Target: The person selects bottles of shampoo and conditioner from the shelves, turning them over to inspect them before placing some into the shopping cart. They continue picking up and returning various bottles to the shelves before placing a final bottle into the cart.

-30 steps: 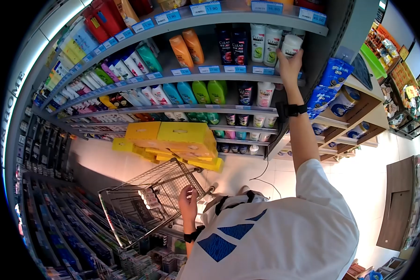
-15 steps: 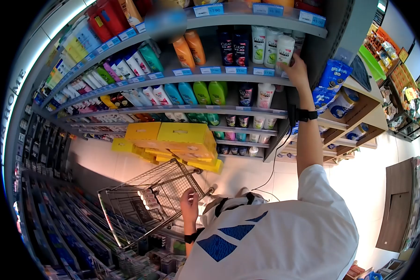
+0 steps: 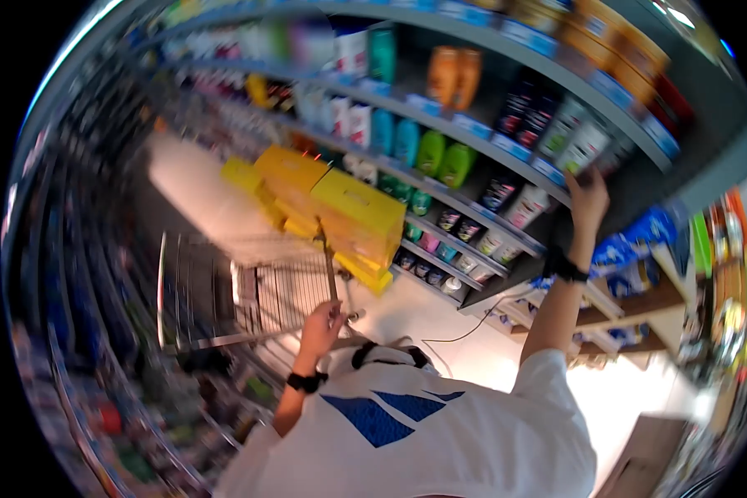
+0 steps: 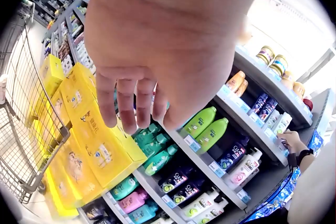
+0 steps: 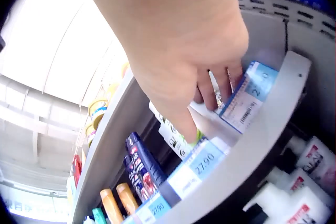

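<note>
My right hand reaches to the front edge of a shelf, at the foot of a white shampoo bottle. In the right wrist view the thumb overlaps the lower part of a white-and-green bottle, and the other fingers are bent down beside a price tag. Dark blue bottles stand left of it. My left hand hangs by the near end of a shopping cart. Its fingers are relaxed, with nothing in them.
Yellow boxes are stacked on the floor between cart and shelves. Green bottles and orange bottles line the shelves. Blue packets hang at the shelf's right end, near my right arm. A cable loops across the floor.
My right hand has slid from gripping the white bottle's upper part down to its foot. The bottle now leans with the tilted head view, which has turned and blurred. The left hand stays empty.
</note>
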